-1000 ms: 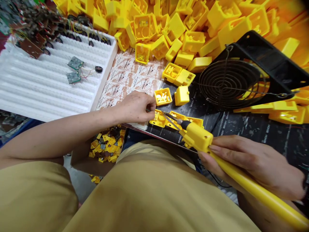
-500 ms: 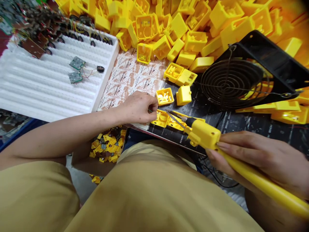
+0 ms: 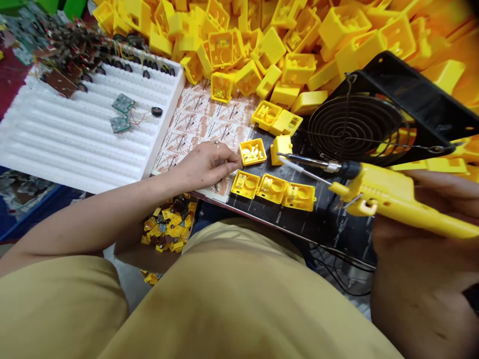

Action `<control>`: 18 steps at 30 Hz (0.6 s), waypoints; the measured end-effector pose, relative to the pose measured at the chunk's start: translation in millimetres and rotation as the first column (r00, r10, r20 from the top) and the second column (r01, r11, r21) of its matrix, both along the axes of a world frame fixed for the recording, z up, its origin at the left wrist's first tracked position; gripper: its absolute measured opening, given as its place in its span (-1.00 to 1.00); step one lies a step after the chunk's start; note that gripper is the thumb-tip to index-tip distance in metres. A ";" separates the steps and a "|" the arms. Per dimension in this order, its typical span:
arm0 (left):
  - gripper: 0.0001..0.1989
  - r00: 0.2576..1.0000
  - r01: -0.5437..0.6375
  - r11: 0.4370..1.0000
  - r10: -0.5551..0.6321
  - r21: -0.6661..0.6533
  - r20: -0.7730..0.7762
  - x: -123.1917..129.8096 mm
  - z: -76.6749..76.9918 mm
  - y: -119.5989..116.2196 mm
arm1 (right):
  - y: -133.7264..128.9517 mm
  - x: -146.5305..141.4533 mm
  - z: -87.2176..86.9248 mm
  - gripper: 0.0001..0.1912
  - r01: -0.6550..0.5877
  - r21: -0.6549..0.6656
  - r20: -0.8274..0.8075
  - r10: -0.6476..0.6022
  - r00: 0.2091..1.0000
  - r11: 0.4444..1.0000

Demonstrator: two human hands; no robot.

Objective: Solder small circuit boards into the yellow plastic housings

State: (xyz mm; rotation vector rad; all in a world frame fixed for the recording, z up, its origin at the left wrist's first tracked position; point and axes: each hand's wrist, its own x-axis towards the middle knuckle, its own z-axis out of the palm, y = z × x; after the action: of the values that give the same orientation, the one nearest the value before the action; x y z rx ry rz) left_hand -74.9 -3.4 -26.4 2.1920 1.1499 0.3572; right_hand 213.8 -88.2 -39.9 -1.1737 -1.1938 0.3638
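My right hand [image 3: 419, 254] is wrapped round a yellow soldering gun [image 3: 389, 192] with a solder feed tube. Its metal tip points left and appears in front of a small yellow block-shaped case [image 3: 281, 147]. My left hand [image 3: 211, 162] has thumb and fingers pinched together at the left side of an open yellow case [image 3: 252, 151] with white and metal parts inside. What the pinch holds, if anything, is too small to name. Just below lies a row of open yellow case halves [image 3: 272, 188] on the black bench mat.
A white ridged foam tray [image 3: 75, 134] on the left bears circuit boards [image 3: 121, 113] and small round speakers. Yellow cases [image 3: 269, 50] are heaped along the back. A black fan with a wire guard [image 3: 346, 132] stands at right. Below the bench edge, a box holds yellow parts [image 3: 170, 224].
The soldering gun has moved up and right, away from the row of case halves, and now lies more level. My left hand stays beside the open case, its fingers stretched slightly further right.
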 end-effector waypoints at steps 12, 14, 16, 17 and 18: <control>-0.80 0.986 0.073 0.967 -0.034 0.244 -0.160 -0.5 4.7 -5.6 | -2.1 -0.5 1.1 -0.66 -0.139 -0.129 0.064 0.148 0.987 0.982; -0.77 0.985 0.099 0.962 -0.058 0.253 -0.164 -2.5 5.3 -9.0 | -5.7 0.7 -1.4 -0.69 -0.103 -0.080 0.097 0.111 0.989 0.991; -0.77 0.984 0.104 0.965 -0.065 0.239 -0.165 -3.4 4.2 -12.2 | -13.1 -0.6 0.7 -0.67 -0.167 -0.032 0.119 0.170 0.978 0.985; -0.79 0.984 0.102 0.970 -0.065 0.222 -0.167 -3.3 3.3 -13.5 | -18.2 -2.7 4.3 -0.67 -0.215 -0.054 0.136 0.220 0.966 0.975; -0.80 0.983 0.100 0.974 -0.065 0.203 -0.170 -2.9 2.3 -14.5 | -23.8 -5.6 9.8 -0.67 -0.272 -0.086 0.160 0.283 0.946 0.958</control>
State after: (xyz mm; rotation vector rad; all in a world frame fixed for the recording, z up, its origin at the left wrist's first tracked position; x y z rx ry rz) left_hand -77.8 -17.9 -24.1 2.4853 1.1461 0.2795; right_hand 208.2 -112.0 -30.1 -1.1085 -1.5143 0.5242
